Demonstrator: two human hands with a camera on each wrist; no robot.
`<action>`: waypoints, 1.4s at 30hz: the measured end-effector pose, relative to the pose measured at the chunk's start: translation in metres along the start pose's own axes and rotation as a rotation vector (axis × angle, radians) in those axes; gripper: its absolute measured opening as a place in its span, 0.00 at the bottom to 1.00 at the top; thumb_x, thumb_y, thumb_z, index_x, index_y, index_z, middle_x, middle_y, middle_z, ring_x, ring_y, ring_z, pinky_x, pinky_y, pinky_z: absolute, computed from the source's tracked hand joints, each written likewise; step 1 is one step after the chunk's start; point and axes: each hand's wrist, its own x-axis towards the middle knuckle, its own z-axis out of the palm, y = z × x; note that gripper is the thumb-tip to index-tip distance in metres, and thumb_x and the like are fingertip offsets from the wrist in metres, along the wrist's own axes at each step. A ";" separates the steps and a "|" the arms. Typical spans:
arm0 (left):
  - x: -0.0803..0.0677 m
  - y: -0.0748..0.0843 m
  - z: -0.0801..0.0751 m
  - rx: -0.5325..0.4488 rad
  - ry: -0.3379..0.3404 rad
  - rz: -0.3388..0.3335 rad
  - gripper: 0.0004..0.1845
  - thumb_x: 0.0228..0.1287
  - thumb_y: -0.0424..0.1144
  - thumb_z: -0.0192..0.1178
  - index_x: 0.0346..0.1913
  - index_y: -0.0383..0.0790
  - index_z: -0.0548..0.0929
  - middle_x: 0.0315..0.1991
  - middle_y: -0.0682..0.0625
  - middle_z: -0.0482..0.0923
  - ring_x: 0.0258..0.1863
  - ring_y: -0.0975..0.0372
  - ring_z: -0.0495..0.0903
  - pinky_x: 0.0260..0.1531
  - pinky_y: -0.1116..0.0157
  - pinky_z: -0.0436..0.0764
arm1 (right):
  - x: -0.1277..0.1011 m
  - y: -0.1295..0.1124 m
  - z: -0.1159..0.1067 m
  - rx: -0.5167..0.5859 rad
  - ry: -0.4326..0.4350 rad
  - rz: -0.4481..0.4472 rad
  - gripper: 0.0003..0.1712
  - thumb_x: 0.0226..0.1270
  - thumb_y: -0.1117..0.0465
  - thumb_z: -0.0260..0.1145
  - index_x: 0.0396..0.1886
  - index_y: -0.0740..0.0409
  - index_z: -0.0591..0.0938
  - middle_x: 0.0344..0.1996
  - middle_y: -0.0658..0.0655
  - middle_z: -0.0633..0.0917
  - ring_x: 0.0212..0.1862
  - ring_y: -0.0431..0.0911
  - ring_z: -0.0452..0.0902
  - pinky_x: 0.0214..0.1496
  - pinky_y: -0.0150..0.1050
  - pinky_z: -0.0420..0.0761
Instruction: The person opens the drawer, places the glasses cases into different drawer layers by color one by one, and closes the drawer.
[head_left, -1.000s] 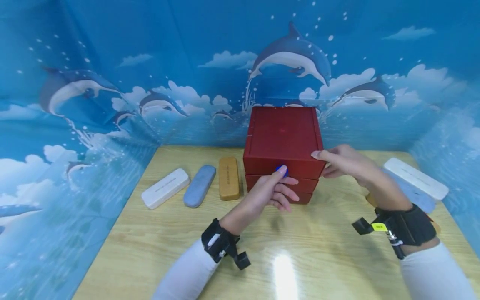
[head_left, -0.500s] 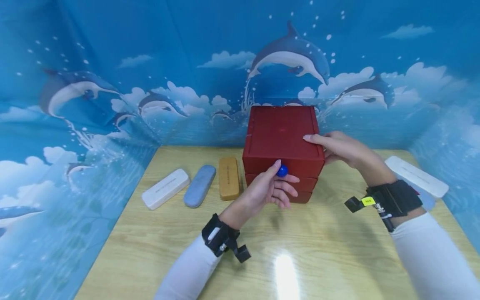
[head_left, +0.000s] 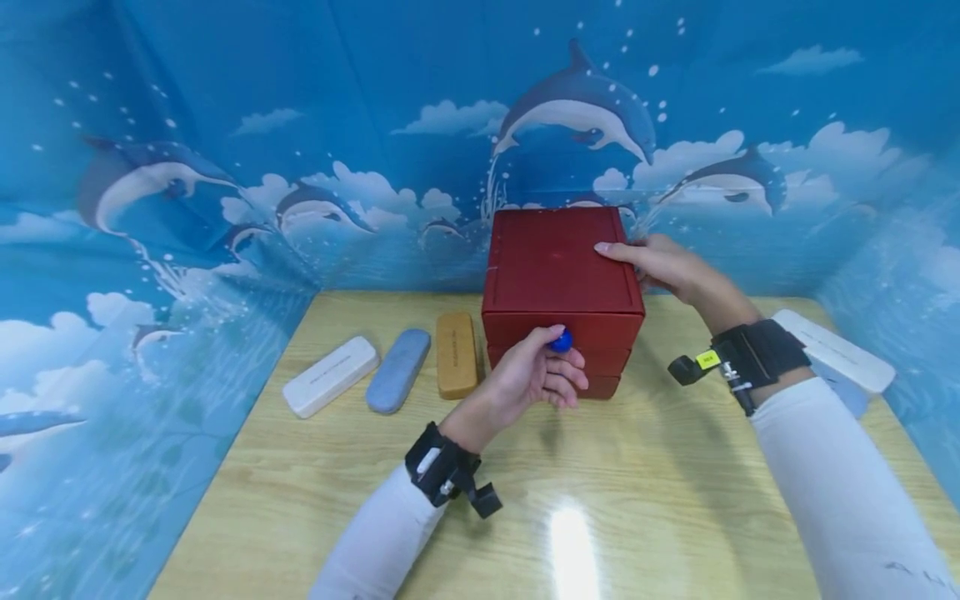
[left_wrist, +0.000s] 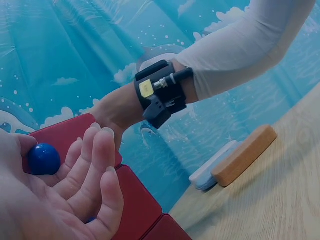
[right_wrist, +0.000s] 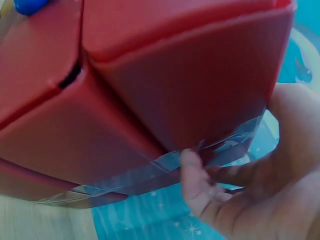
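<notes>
A red stacked drawer box (head_left: 558, 258) stands at the back middle of the table, its front carrying a round blue knob (head_left: 561, 339) on the top drawer. My left hand (head_left: 525, 379) pinches that knob (left_wrist: 44, 159) between thumb and index finger; the other fingers curl loosely below it. On the box's right side, towards the back, my right hand (head_left: 667, 267) grips the top edge, thumb on the lid. The right wrist view shows its fingers (right_wrist: 194, 172) bent against the side, beside a strip of clear tape (right_wrist: 235, 137). The top drawer looks closed.
Left of the box lie a white case (head_left: 330, 377), a blue-grey case (head_left: 399, 371) and a brown case (head_left: 457, 356). To the right, another white case (head_left: 836, 350) and a blue case (head_left: 843, 390) are partly behind my right forearm. A dolphin-print curtain (head_left: 412, 167) hangs behind.
My right hand has slid back along the box's right top edge, thumb moving further onto the lid. My left thumb has shifted from the knob's front to its left side. The box has shifted slightly.
</notes>
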 end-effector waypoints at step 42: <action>-0.034 -0.022 0.011 0.085 -0.065 0.033 0.26 0.80 0.58 0.40 0.34 0.43 0.79 0.24 0.59 0.87 0.22 0.67 0.85 0.31 0.68 0.83 | 0.005 0.019 0.010 0.274 -0.070 -0.067 0.38 0.81 0.39 0.51 0.74 0.64 0.68 0.43 0.45 0.90 0.43 0.41 0.91 0.47 0.37 0.89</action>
